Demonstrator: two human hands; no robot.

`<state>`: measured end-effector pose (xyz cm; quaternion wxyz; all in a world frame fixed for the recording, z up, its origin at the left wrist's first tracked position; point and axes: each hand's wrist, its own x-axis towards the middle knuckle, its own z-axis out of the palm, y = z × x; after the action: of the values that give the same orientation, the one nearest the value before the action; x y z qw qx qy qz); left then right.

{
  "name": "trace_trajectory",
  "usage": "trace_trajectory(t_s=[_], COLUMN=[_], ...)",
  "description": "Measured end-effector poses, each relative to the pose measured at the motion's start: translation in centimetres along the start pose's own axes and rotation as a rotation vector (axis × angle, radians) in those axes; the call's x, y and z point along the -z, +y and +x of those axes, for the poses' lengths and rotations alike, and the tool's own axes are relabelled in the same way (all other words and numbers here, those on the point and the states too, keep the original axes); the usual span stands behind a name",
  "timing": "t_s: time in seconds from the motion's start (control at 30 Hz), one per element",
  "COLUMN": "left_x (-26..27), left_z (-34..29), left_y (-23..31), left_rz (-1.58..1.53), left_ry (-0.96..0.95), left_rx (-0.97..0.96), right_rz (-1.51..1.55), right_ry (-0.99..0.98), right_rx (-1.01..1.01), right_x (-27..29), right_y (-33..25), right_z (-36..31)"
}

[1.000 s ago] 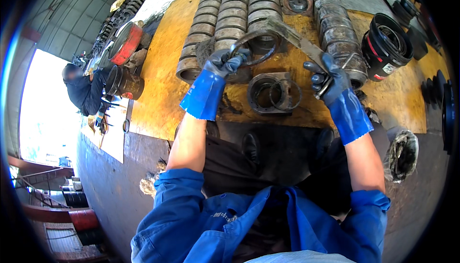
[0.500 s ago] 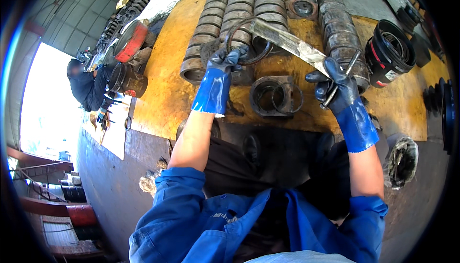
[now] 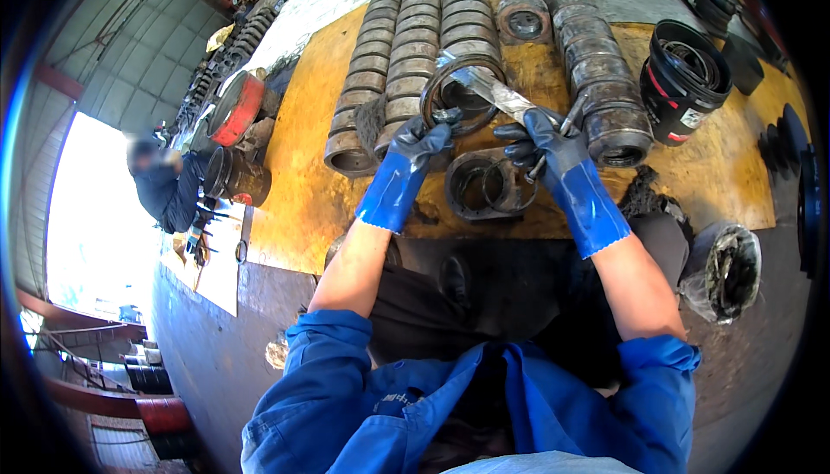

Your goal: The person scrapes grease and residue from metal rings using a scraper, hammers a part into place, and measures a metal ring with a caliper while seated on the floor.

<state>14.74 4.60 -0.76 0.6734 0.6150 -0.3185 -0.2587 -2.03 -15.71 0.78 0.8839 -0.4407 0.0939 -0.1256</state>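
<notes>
My left hand (image 3: 424, 134), in a blue rubber glove, is closed on the lower left edge of a dark metal ring (image 3: 428, 96) held above the bench. My gloved right hand (image 3: 546, 139) is closed around a long flat silvery metal strip (image 3: 499, 94), whose far end lies across the ring. A slim metal rod (image 3: 573, 114) also sticks out of this hand; its kind is unclear. Below and between my hands stands a hollow round metal housing (image 3: 464, 212), with a thin ring (image 3: 524, 202) leaning on its right side.
Rows of metal sleeves (image 3: 419, 29) stretch away from me on the yellow-topped bench (image 3: 298, 159). Another row (image 3: 596, 59) runs along the right, near a black bucket (image 3: 670, 120) holding rings. A dark rag (image 3: 641, 197) lies at the right. Another person (image 3: 169, 180) sits at the far left.
My right hand has moved left, bringing the strip closer to my left hand and further over the ring. The left hand has shifted slightly right and down with the ring.
</notes>
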Motion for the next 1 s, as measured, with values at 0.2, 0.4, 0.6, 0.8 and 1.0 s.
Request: trace_trajectory(t_s=[0.2,0.4,0.6,0.8,1.0], left_x=[4.1,5.8,-1.3,-3.6,-2.5], left_z=[-1.1,0.1,4.2,3.6,2.8], left_y=[0.6,4.8,11.4,14.0,13.1], left_rz=[0.142,0.497,1.215,1.201,1.124], left_ry=[-0.231,-0.1,-0.094,-0.157,-0.115], left_rx=[-0.001,0.067,0.222,0.314,0.355], right_rz=[-0.098,-0.133,-0.247,-0.504,-1.062], right_ry=[-0.028,-0.015,0.02,-0.122,-0.064], right_rx=[0.06,0.073,0.092,0.433,0.901], right_x=[-1.3,-0.9,-1.3,-0.2,0.1], right_y=[-0.9,-0.7,-0.5,2.2,1.6], right_z=[-0.8,-0.2,-0.2,0.6,-0.2])
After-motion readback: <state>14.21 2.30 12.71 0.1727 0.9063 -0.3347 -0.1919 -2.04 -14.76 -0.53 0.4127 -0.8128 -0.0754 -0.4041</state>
